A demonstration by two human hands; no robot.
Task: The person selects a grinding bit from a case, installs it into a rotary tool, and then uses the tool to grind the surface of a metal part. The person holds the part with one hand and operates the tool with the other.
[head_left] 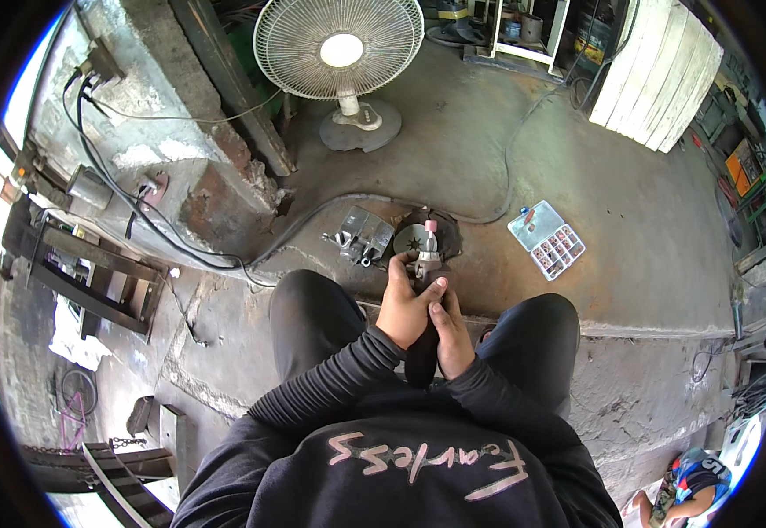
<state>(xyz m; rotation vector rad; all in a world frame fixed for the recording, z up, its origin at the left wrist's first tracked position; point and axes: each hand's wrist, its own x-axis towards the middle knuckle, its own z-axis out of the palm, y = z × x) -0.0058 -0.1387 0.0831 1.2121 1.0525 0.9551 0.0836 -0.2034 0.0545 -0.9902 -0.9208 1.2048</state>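
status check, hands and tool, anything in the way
Left hand, right hand gripping dark handheld power tool. Pink cylindrical tip points forward. Grey boxy metal part ahead, left; no clear obstruction.

- I can't see the middle of the dark, pink-tipped handheld tool (431, 264); the left hand (406, 308) and right hand (453, 338) cover it.
- That tool and the left hand hide part of the grey round metal disc (408, 239).
- The pieces (560, 253) in the clear plastic compartment box (539, 223) are too small for me to identify.
- The upper edge cuts off the white round-caged fan (341, 51).
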